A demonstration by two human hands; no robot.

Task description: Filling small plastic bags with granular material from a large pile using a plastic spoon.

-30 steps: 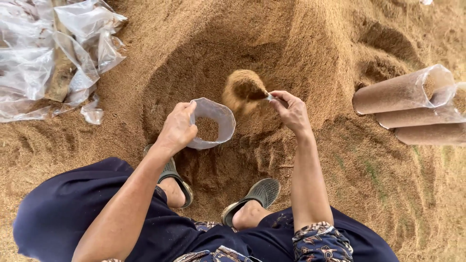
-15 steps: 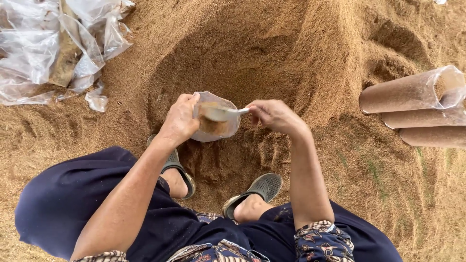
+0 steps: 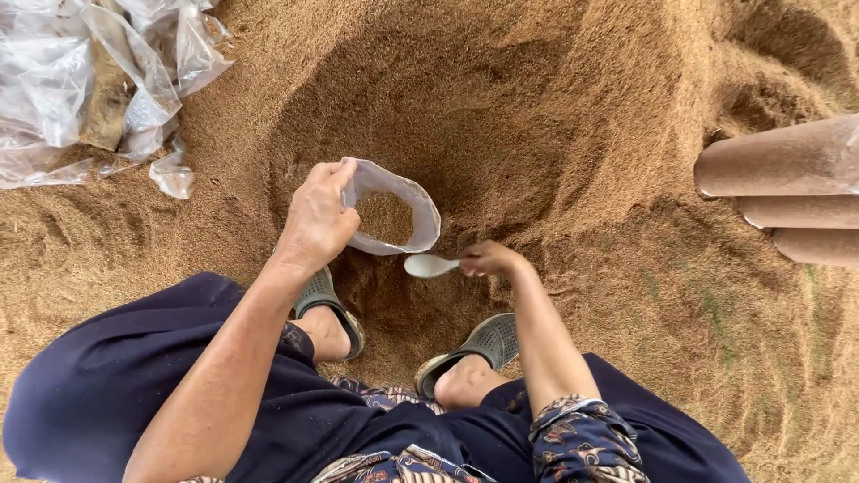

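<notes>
The spoon (image 3: 431, 265), over the bag (image 3: 391, 207) half a second ago, is now below its mouth and empty (load tipped in). Right hand (image 3: 490, 259) pinches its handle; left hand (image 3: 318, 219) clenches the bag's rim above the sawdust (image 3: 501, 116).

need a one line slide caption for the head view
Left hand holds a clear bag open over sawdust while right hand holds a pale scoop beside it.
</notes>
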